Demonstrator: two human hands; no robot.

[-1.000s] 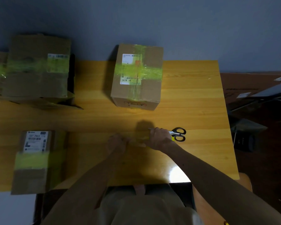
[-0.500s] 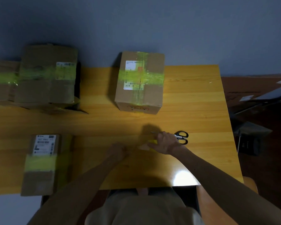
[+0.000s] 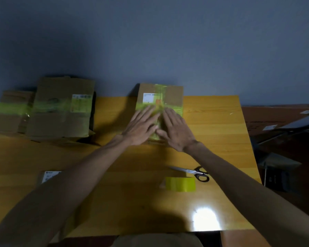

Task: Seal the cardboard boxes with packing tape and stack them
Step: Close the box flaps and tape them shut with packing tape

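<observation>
Off the tape roll (image 3: pixel 180 184) now: my left hand (image 3: pixel 141 127) and right hand (image 3: pixel 175 130) press straight-fingered on the box (image 3: pixel 173 94) beneath, probably smoothing its seal.

Flat hands (image 3: pixel 141 124) atop taped box (image 3: pixel 173 97)

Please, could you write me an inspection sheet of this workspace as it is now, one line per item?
Surface: yellow wooden table, glare spot near front edge.
Job's things: centre box cross-taped in yellow-green; taped boxes at far left; another box near left, mostly under the forearm; tape roll and scissors near right.
Clutter: nothing seen.
Hands: left hand and right hand flat, fingers straight, on centre box top.
Cables: nothing seen.
Surroundings: grey-blue wall; dark floor at right, objects unclear.
</observation>
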